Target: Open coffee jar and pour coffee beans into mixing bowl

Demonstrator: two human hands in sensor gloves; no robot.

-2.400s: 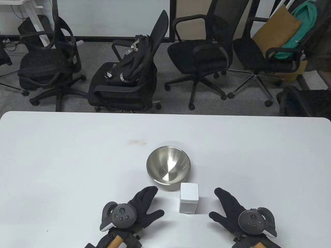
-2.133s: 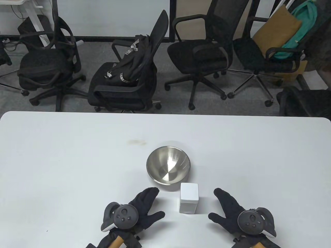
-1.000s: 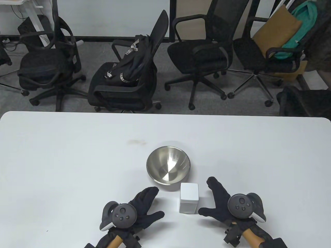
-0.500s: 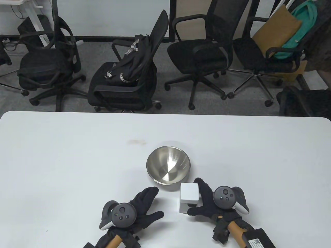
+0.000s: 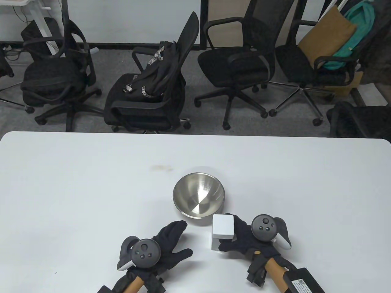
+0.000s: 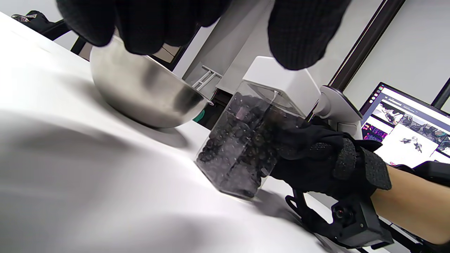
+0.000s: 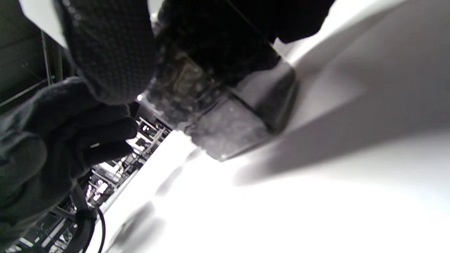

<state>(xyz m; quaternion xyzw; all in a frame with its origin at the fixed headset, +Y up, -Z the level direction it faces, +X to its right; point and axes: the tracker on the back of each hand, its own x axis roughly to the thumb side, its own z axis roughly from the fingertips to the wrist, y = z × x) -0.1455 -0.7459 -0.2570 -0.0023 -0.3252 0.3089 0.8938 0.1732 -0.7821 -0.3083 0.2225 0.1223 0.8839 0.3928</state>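
Right hand (image 5: 244,241): fingers and thumb wrapped round coffee jar (image 5: 222,232), at bowl's (image 5: 199,195) 5 o'clock | Left hand (image 5: 162,247): fingers spread flat on counter (image 5: 76,189), holding nothing

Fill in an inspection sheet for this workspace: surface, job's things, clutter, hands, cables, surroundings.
Surface: white table, with a faint brownish smudge behind the bowl.
Job's things: coffee jar, clear body full of dark beans, white lid on, standing close beside the bowl's near right side; steel mixing bowl, upright and holding nothing.
Clutter: nothing seen on the table.
Hands: right hand grips the jar's body; left hand lies flat on the table, fingers straight, holding nothing.
Cables: nothing seen on the table.
Surroundings: black office chairs behind the table, one carrying a backpack; a lit monitor in the left wrist view.
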